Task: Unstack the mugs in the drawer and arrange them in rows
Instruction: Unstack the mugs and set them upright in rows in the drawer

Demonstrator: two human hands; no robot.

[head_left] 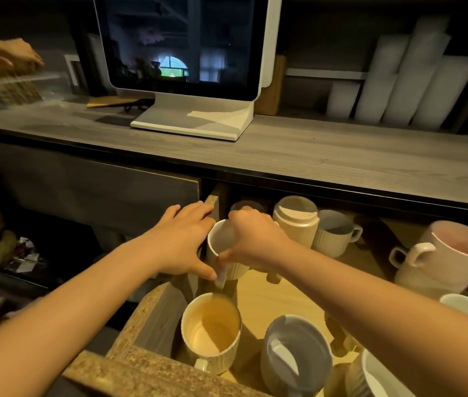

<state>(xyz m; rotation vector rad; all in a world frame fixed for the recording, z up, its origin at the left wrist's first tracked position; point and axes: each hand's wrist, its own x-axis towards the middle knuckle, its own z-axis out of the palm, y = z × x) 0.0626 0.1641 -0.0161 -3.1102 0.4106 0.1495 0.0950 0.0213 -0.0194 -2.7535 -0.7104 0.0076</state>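
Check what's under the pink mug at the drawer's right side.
The pink mug sits stacked on a pale mug, whose upper body shows below it. That mug's inside and its handle are hidden, so whether anything lies below it cannot be told.

Dim room, warm light falling from above onto a grey wood-grain counter that runs the full width. Dead centre on it stands a white-framed monitor, screen dark, reflecting an arched window glow. Left of the monitor, a pair of dark glasses lies on a tan folder. Right of the monitor, white paper rolls lean in a dark shelf. Below the monitor, under the counter's edge, a grey cabinet panel sits in shadow.
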